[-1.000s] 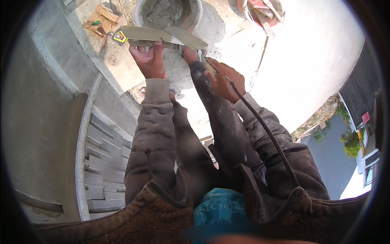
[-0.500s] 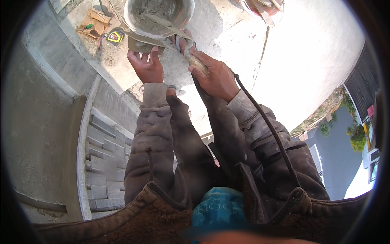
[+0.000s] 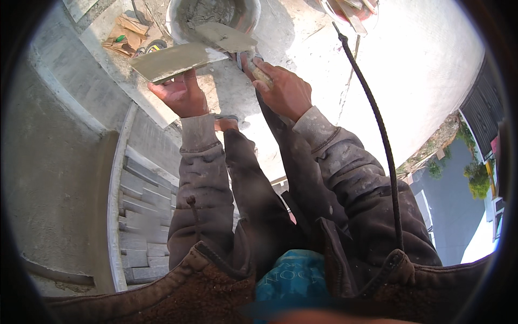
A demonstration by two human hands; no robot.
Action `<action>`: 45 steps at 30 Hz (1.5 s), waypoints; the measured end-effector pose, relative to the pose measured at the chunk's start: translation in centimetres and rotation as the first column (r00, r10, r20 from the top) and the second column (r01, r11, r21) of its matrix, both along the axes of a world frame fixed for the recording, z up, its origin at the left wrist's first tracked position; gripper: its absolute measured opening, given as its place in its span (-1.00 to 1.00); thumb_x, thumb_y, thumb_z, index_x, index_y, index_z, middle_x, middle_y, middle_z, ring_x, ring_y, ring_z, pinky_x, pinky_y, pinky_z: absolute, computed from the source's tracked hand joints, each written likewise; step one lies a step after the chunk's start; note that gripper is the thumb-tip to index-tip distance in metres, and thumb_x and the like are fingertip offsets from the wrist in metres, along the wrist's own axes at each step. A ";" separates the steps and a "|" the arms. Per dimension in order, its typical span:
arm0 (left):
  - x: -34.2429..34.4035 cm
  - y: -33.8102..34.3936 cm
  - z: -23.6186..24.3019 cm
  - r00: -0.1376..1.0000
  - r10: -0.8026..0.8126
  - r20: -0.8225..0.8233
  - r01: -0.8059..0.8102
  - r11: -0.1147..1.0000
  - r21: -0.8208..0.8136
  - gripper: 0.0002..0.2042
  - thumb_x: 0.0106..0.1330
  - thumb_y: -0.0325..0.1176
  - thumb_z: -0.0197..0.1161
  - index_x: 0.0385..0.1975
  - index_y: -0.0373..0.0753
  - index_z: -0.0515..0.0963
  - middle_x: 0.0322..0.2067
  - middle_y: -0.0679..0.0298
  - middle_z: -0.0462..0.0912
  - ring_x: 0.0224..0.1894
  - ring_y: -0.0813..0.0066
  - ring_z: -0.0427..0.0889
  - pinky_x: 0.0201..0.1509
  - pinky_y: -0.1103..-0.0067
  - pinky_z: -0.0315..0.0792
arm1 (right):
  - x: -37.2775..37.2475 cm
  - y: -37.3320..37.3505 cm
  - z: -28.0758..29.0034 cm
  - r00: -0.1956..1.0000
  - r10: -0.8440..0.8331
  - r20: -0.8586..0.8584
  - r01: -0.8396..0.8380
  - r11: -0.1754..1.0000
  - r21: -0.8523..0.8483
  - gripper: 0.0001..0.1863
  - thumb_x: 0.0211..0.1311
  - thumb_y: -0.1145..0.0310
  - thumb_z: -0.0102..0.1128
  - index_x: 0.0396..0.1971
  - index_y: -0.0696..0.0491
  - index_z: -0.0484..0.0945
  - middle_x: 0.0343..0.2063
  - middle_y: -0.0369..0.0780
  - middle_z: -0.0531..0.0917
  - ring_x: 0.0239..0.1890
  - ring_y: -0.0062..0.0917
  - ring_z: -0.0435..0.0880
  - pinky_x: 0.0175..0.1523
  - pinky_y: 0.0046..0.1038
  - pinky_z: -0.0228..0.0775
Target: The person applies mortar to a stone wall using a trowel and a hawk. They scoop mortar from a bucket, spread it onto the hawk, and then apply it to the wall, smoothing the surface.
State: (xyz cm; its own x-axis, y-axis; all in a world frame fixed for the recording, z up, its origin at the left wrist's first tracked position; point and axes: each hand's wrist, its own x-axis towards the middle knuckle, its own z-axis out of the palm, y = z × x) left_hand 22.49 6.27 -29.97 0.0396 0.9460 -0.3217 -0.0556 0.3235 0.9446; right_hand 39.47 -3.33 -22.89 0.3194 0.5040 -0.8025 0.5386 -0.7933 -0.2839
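Note:
My left hand is closed beneath a flat rectangular plastering float, holding it with its grey, smooth face up; the fingers under it are partly hidden. My right hand wraps round the pale, worn handle of a trowel. That trowel's broad grey blade points left, overlapping the near rim of a round bucket and lying close to the float's far right edge. Wet grey mortar sits inside the bucket.
A tape measure lies on the ground behind the float, partly covered by it, beside torn brown paper. A reddish container with wood pieces stands far right. Grey walls and a stone-clad panel rise on my left. A jacket cord dangles by my right arm.
The float has moved left and towards me and tilted to show its broad face. The trowel blade has turned from nearly edge-on to flatter. My jacket cord has swung outward.

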 end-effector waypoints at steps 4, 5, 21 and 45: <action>0.8 0.1 0.1 0.992 -0.082 -0.091 0.086 0.996 0.038 -0.20 0.20 -0.63 0.39 0.37 -0.30 0.01 0.26 0.02 0.27 0.28 0.15 0.42 0.27 0.31 0.52 | -0.6 0.8 1.0 0.999 0.021 -0.046 -0.024 0.997 -0.078 -0.49 0.25 0.10 0.27 0.22 -0.20 0.53 -0.07 -0.20 0.72 -0.08 -0.23 0.72 -0.03 -0.26 0.53; 0.8 0.1 -0.1 0.985 -0.115 -0.129 0.121 0.992 0.041 -0.22 0.21 -0.63 0.38 0.35 -0.33 0.02 0.25 0.02 0.28 0.28 0.15 0.42 0.27 0.32 0.51 | -0.6 1.1 1.3 0.999 0.024 -0.049 -0.027 0.998 -0.063 -0.49 0.25 0.11 0.28 0.21 -0.20 0.54 -0.09 -0.20 0.72 -0.09 -0.22 0.72 -0.04 -0.26 0.53; -1.9 -2.4 -4.2 1.000 0.021 -0.023 -0.024 0.989 -0.144 -0.40 0.21 -0.49 0.45 0.12 -0.44 0.19 0.09 -0.02 0.43 0.14 0.24 0.53 0.15 0.41 0.55 | 0.7 2.2 3.2 0.526 -0.546 -0.652 0.651 0.752 -0.105 -0.53 0.46 0.13 -0.03 0.16 0.19 0.40 -0.32 -0.25 0.57 -0.45 -0.67 0.53 -0.32 -0.53 0.52; 0.8 1.9 -4.5 0.995 -0.008 -0.104 0.001 0.998 -0.068 -0.45 0.18 -0.46 0.47 -0.06 -0.43 0.16 0.02 -0.10 0.41 0.03 0.10 0.62 0.03 0.31 0.72 | 0.6 -5.1 6.7 0.716 -0.543 -0.439 0.592 0.805 -0.032 -0.60 0.47 0.22 0.07 0.11 0.20 0.46 -0.38 -0.25 0.59 -0.31 -0.62 0.61 -0.26 -0.53 0.44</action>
